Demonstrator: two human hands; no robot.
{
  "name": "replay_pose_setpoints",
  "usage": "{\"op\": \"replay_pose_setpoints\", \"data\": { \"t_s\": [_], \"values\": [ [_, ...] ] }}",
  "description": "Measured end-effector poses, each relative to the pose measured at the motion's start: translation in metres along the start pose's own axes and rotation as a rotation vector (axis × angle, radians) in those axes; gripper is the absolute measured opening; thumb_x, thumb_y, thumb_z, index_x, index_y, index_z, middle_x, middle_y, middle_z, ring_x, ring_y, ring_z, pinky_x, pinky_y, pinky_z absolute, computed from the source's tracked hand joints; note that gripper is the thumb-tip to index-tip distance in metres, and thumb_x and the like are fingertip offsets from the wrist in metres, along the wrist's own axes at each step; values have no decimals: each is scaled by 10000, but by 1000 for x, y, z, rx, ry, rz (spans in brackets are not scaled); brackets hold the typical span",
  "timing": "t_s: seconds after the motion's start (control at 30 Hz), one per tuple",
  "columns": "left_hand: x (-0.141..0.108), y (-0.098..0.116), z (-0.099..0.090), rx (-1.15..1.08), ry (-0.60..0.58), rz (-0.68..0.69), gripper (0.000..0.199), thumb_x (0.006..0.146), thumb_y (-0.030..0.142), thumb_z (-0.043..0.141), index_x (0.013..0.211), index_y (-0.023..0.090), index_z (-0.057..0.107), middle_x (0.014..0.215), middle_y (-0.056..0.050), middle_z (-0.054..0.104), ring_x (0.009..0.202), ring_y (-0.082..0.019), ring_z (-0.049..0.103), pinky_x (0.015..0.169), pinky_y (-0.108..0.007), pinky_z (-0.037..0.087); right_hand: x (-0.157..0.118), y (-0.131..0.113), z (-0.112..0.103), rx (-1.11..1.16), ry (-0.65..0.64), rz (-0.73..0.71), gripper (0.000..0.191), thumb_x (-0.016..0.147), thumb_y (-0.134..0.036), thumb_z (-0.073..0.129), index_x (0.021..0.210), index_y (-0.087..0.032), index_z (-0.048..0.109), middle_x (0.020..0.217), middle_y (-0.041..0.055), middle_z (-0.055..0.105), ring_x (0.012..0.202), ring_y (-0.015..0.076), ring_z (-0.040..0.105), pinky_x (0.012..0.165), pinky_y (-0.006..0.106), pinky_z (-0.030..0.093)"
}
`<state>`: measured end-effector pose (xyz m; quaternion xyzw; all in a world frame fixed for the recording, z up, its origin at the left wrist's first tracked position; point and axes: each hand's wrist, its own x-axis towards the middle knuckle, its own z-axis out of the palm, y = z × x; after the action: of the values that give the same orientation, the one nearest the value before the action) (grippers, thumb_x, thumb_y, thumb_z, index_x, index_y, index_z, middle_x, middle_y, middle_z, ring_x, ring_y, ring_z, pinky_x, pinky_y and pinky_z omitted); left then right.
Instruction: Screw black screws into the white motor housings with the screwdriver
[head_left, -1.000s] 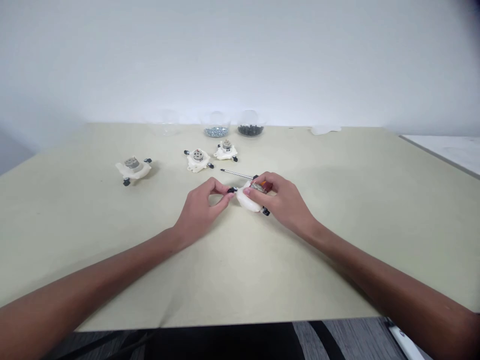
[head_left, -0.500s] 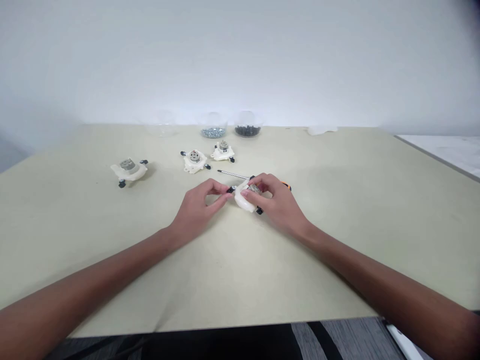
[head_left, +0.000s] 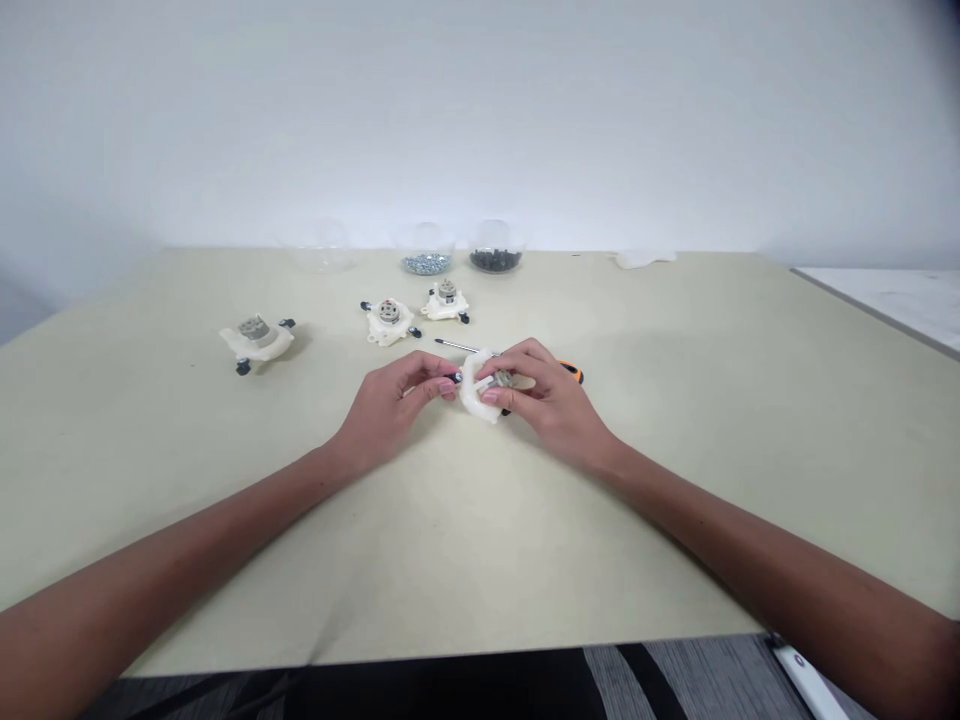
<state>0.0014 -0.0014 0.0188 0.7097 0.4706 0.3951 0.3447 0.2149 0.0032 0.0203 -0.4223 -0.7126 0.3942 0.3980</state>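
A white plastic motor housing (head_left: 475,392) with a grey motor (head_left: 501,380) set in it is gripped between the thumb and fingers of my right hand (head_left: 544,390). My left hand (head_left: 397,398) pinches a small black rubber mount (head_left: 453,377) at the housing's left side. Another black piece (head_left: 506,411) shows in part under my right thumb. Behind the hands lies a screwdriver, its metal shaft (head_left: 456,346) pointing left and its orange-and-black handle (head_left: 572,371) partly covered by my right hand.
Three similar motor housings rest farther back: one at left (head_left: 257,340), one nearer the middle (head_left: 389,320) and one behind it (head_left: 446,299). Clear bowls hold silvery screws (head_left: 427,264) and black rubber parts (head_left: 495,260). A faint clear bowl (head_left: 324,258) and a white piece (head_left: 643,258) stand near the wall.
The housing has tilted and shifted slightly left in my right hand, showing more of its curved side. My left fingers have closed more tightly around the black mount.
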Motion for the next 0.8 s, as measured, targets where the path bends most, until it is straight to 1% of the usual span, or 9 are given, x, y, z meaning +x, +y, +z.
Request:
{"op": "replay_pose_setpoints", "data": {
  "t_s": [0.2, 0.47, 0.8],
  "values": [
    [1, 0, -1, 47, 0, 43, 189, 925, 368, 525, 980, 222, 631, 823, 0, 703, 834, -167, 651, 794, -285, 483, 1, 0, 0, 29, -14, 7, 184, 806, -354, 674, 984, -310, 695, 1020, 36, 476, 968, 153, 531, 767, 277, 534],
    [2, -1, -3, 7, -35, 26, 203, 936, 386, 506, 978, 223, 619, 814, -3, 695, 825, -164, 648, 782, -277, 480, 0, 1, -1, 3, -38, -27, 175, 808, -353, 675, 977, -312, 695, 1022, 32, 468, 971, 147, 535, 754, 262, 537],
    [1, -1, -2, 83, -30, 57, 200, 955, 373, 456, 967, 233, 599, 809, -1, 692, 795, -166, 650, 755, -277, 474, 1, 0, -1, -29, -59, -30, 169, 816, -363, 666, 974, -311, 697, 1024, 39, 470, 989, 156, 534, 756, 268, 543]
  ]
}}
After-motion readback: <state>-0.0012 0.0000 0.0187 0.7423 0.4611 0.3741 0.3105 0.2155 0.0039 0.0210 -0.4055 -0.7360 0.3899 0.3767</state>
